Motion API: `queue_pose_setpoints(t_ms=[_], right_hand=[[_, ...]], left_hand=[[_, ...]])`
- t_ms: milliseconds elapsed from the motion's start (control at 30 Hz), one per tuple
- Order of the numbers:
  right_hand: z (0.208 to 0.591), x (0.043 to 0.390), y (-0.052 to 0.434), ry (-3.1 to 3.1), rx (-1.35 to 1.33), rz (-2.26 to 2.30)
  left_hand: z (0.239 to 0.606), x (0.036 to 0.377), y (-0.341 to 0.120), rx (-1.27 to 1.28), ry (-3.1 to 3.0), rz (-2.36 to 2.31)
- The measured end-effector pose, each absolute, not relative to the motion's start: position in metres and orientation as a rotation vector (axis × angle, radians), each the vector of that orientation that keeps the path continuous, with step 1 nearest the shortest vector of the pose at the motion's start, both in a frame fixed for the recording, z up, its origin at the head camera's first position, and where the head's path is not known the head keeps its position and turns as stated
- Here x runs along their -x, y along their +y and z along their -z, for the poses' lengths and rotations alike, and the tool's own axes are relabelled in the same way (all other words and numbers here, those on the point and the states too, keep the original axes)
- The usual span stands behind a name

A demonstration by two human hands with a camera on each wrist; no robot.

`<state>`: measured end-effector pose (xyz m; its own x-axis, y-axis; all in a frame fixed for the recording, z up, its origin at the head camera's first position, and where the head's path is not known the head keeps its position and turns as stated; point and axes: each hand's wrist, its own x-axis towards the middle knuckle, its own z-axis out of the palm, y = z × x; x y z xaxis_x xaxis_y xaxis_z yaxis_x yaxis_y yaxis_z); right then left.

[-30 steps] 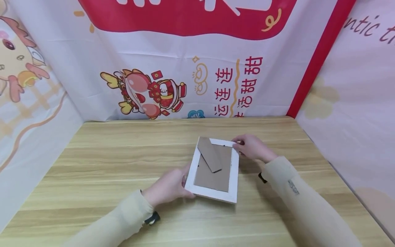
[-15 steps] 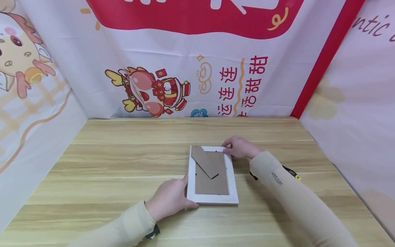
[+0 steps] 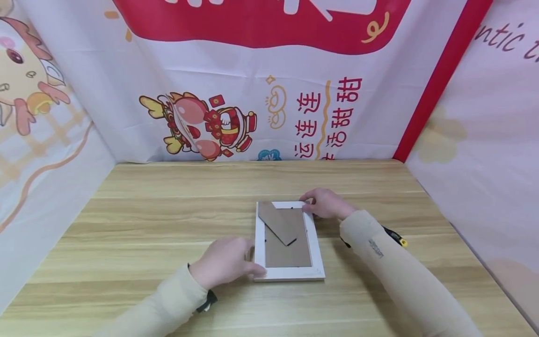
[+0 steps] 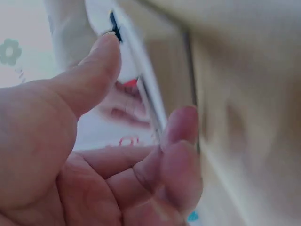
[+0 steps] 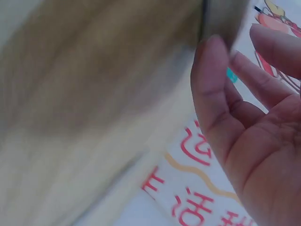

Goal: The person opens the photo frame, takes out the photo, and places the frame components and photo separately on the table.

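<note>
A white picture frame (image 3: 259,255) lies back side up on the wooden table, its brown backing (image 3: 288,255) and slanting stand flap (image 3: 278,224) showing. My left hand (image 3: 223,262) is at its near left corner, the thumb over the corner and the fingers loosely bent beside the left edge. In the left wrist view, the thumb stands apart from the fingers (image 4: 181,127). My right hand (image 3: 326,203) holds the far right corner, thumb on top. The right wrist view shows a fingertip (image 5: 211,52) against the frame's side; the frame's front faces down, hidden.
A yellow-tipped black tool (image 3: 396,236) lies partly hidden behind the right sleeve (image 3: 379,248). Printed white cloth (image 3: 236,61) hangs behind and at both sides of the wooden table (image 3: 168,210).
The picture frame has gone from tilted above the table to flat on it. My left hand has since loosened and shifted slightly left; my right hand stays at the far corner.
</note>
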<state>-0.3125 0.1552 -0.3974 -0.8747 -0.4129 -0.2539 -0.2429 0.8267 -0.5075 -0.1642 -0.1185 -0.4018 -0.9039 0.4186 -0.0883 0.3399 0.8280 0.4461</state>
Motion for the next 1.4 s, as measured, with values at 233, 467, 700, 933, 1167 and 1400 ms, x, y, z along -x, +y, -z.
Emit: queue_pose_setpoints(t_ms=[233, 467, 700, 933, 1167, 1400], right_hand=[[0.375, 0.302, 0.171, 2.806, 0.6, 0.677], [0.367, 0.28, 0.194, 2.971, 0.774, 0.694], [0.369, 0.266, 0.23, 3.003, 0.752, 0.708], [0.37, 0.264, 0.27, 2.965, 0.64, 0.634], [0.38, 0.267, 0.293, 2.828, 0.474, 0.494], [0.384, 0.265, 0.305, 2.751, 0.36, 0.433]], left_hand=[[0.396, 0.191, -0.13, -0.536, 2.838, -0.724], [0.402, 0.207, -0.135, -0.581, 2.817, -0.709], [0.407, 0.209, -0.136, -0.648, 2.773, -0.59], [0.409, 0.211, -0.136, -0.694, 2.761, -0.535], [0.41, 0.212, -0.133, -0.707, 2.754, -0.524], [0.41, 0.211, -0.129, -0.724, 2.752, -0.543]])
